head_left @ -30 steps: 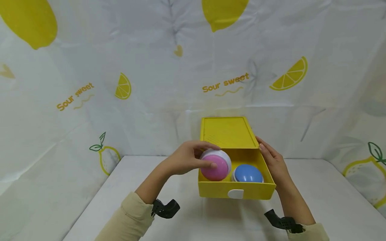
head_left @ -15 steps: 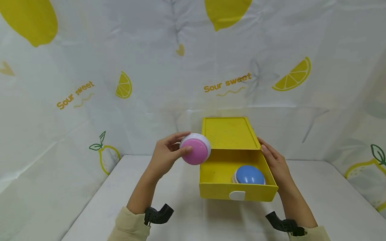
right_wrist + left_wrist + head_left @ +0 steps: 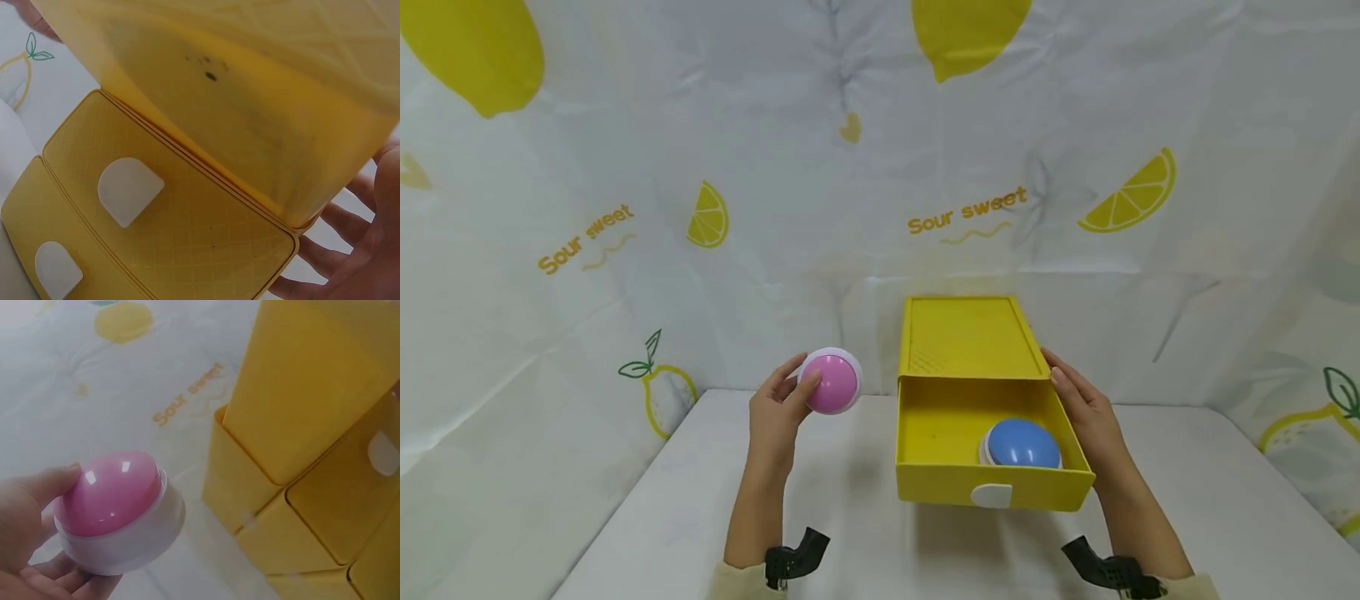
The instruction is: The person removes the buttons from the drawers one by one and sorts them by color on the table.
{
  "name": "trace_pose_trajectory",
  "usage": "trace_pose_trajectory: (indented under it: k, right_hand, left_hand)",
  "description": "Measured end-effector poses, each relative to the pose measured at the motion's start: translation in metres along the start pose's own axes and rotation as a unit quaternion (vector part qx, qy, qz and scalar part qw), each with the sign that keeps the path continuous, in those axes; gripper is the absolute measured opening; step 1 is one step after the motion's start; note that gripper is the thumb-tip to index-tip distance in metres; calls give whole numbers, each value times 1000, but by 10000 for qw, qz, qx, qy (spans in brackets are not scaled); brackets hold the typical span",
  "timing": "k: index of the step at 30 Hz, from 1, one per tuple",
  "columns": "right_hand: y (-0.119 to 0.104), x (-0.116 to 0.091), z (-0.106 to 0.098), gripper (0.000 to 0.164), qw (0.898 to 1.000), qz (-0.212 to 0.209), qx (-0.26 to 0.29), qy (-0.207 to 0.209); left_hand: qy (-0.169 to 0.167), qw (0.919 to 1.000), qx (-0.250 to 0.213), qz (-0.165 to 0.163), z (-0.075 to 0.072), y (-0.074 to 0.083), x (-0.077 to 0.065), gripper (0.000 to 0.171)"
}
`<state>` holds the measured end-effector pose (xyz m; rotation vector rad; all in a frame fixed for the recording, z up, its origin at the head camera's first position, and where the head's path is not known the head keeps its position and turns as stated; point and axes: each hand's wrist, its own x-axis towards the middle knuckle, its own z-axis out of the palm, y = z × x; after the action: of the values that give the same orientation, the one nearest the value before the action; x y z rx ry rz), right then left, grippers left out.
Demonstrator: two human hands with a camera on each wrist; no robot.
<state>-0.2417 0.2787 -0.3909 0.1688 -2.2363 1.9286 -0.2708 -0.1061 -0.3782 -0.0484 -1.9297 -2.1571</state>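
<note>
My left hand point(image 3: 775, 412) holds a round pink-and-white domed button point(image 3: 833, 387) in the air, left of a yellow drawer cabinet point(image 3: 973, 337). In the left wrist view, the thumb lies on the pink dome point(image 3: 112, 494) and the fingers curl under the white base point(image 3: 134, 550). The cabinet's top drawer point(image 3: 925, 485) is pulled out. In its right half sits a blue domed button point(image 3: 1022, 443) with a white base. Against the cabinet's right side rests my right hand point(image 3: 1092, 421), its fingers point(image 3: 340, 225) extended along the wall in the right wrist view.
Lower drawers point(image 3: 187, 206) with white tabs point(image 3: 128, 187) stay closed beneath the pulled-out one. A white table point(image 3: 677, 508) supports the cabinet. Behind it hangs a white cloth point(image 3: 775, 308) printed with lemons.
My left hand has lifted the pink-and-white button out of the drawer and carried it left, away from the cabinet. The right hand stays at the cabinet's side.
</note>
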Motion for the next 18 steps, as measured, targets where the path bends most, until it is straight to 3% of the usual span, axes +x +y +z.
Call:
trace_pose_trajectory:
  k: [10, 18]
  right_hand:
    - [2, -1, 2, 57, 9999, -81, -114, 32]
    - [1, -4, 4, 57, 9996, -211, -161, 24]
  left_hand:
    - [277, 9992, 290, -9, 1, -26, 13, 48]
    - [454, 9966, 402, -558, 1, -67, 27, 51]
